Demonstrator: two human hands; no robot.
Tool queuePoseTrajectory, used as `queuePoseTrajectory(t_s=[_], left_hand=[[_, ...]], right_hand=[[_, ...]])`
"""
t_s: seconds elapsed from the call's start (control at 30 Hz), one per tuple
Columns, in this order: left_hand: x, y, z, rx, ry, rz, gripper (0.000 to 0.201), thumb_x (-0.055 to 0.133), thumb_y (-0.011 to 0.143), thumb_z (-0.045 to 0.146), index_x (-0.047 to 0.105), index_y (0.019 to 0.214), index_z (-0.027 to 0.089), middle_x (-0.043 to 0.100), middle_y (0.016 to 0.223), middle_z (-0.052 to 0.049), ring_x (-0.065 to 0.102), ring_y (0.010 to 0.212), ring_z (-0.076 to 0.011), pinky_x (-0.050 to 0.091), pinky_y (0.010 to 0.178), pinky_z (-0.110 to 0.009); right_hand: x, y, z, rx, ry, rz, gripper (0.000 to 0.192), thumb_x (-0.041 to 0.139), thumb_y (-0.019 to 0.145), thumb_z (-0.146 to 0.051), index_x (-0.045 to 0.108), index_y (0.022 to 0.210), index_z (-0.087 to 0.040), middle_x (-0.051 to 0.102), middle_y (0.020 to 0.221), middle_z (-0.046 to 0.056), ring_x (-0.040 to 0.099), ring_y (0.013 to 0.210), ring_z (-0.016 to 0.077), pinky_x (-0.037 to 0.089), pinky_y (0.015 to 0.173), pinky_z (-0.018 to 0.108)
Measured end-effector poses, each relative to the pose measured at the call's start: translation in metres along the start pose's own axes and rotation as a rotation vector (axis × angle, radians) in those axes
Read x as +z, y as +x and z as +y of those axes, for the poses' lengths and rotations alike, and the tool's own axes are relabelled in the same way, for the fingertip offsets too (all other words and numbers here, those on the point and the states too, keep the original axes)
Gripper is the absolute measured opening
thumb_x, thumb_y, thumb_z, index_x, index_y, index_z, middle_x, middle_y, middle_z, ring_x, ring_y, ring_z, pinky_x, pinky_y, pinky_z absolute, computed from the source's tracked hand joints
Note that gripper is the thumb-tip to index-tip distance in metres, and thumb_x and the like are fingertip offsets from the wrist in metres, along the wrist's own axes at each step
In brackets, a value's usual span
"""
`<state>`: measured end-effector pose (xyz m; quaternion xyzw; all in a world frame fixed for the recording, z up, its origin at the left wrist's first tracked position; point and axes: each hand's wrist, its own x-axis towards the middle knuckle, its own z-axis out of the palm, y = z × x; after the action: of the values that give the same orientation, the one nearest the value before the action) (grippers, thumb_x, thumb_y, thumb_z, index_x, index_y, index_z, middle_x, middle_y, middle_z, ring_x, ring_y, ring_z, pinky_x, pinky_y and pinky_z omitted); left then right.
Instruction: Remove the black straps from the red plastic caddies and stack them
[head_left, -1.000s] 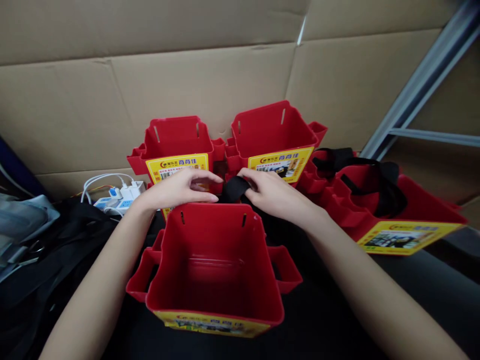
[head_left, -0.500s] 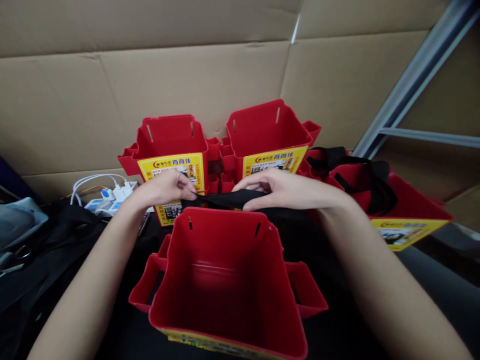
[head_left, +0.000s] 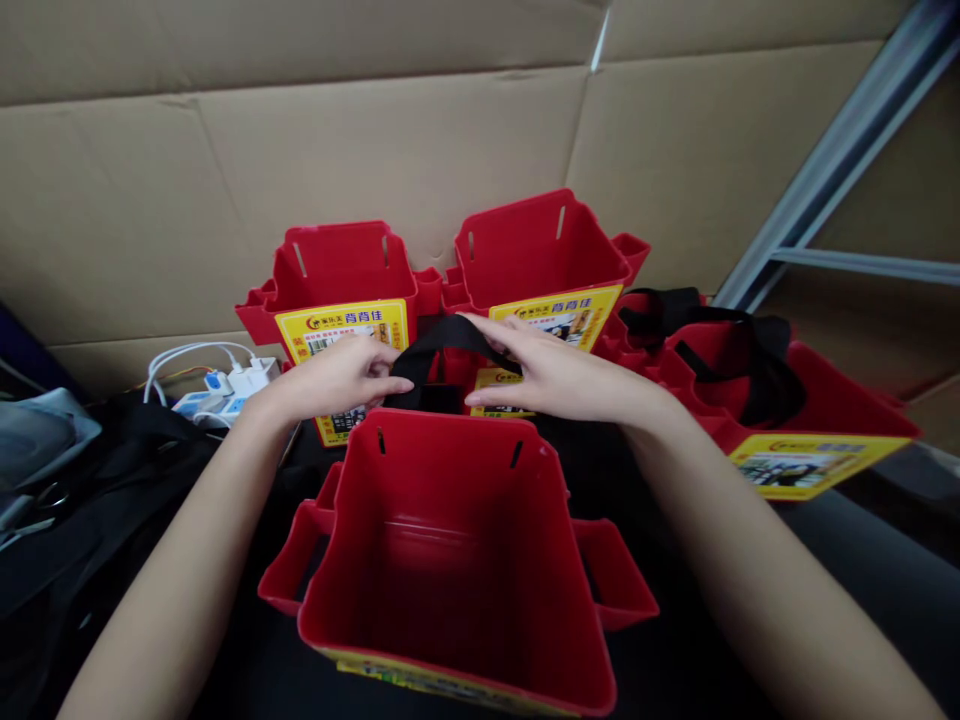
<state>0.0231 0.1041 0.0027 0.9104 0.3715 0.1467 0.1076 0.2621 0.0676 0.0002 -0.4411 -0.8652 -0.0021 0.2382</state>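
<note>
Fingers of both hands, left hand (head_left: 341,375), right hand (head_left: 559,378), pinching black strap (head_left: 442,338), arched, behind red bin (head_left: 450,560)

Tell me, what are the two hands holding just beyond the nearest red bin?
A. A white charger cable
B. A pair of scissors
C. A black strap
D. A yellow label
C: the left hand and right hand each pinch an end of a black strap, which arches up between them behind the far rim of the nearest red bin.
</note>
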Motion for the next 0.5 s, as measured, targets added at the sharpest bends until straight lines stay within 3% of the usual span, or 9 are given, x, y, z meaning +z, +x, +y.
queuePoseTrajectory(t_s=[0.1, 0.17, 0.27, 0.37, 0.5], left_hand=[[0.004, 0.002, 0.002, 0.079, 0.009, -0.025, 0.041, 0.047, 0.081, 0.048, 0.044, 0.058, 0.015, 0.033, 0.052, 0.004, 0.028, 0.050, -0.0075, 0.021, 0.046, -0.021], [0.006, 0.004, 0.006, 0.136, -0.027, -0.029, 0.042, 0.044, 0.083, 0.050, 0.048, 0.062, 0.014, 0.036, 0.055, 0.004, 0.029, 0.053, -0.0079, 0.024, 0.049, -0.021], [0.005, 0.004, 0.008, 0.173, -0.041, -0.046, 0.041, 0.042, 0.085, 0.047, 0.053, 0.066, 0.013, 0.040, 0.057, 0.003, 0.032, 0.054, -0.0080, 0.027, 0.051, -0.020], [-0.003, -0.003, -0.002, 0.102, -0.013, -0.111, 0.042, 0.044, 0.084, 0.045, 0.053, 0.058, 0.013, 0.035, 0.051, 0.004, 0.029, 0.050, -0.0073, 0.025, 0.048, -0.020], [-0.012, -0.016, -0.025, -0.093, -0.047, -0.262, 0.034, 0.049, 0.079, 0.042, 0.063, 0.065, 0.014, 0.050, 0.053, 0.003, 0.039, 0.050, -0.0080, 0.031, 0.049, -0.018]], right_hand=[[0.009, 0.005, -0.009, -0.134, 0.042, 0.137, 0.065, 0.058, 0.079, -0.039, 0.033, 0.138, -0.023, 0.047, 0.130, 0.008, 0.046, 0.116, 0.0238, 0.037, 0.097, 0.040], [0.013, 0.008, -0.015, -0.204, 0.078, 0.111, 0.042, 0.052, 0.084, -0.031, 0.051, 0.125, -0.022, 0.057, 0.119, 0.007, 0.053, 0.107, 0.0202, 0.040, 0.092, 0.034], [0.011, 0.010, -0.015, -0.145, 0.085, -0.004, 0.025, 0.048, 0.086, -0.027, 0.066, 0.102, -0.018, 0.068, 0.096, 0.004, 0.062, 0.085, 0.0161, 0.044, 0.078, 0.026], [-0.004, 0.006, -0.001, -0.036, 0.056, -0.160, 0.023, 0.049, 0.085, -0.029, 0.069, 0.090, -0.017, 0.069, 0.076, 0.002, 0.063, 0.068, 0.0142, 0.043, 0.065, 0.024], [-0.029, -0.002, 0.022, 0.056, 0.021, -0.213, 0.022, 0.055, 0.080, -0.036, 0.069, 0.082, -0.019, 0.069, 0.074, 0.000, 0.061, 0.066, 0.0148, 0.042, 0.060, 0.026]])
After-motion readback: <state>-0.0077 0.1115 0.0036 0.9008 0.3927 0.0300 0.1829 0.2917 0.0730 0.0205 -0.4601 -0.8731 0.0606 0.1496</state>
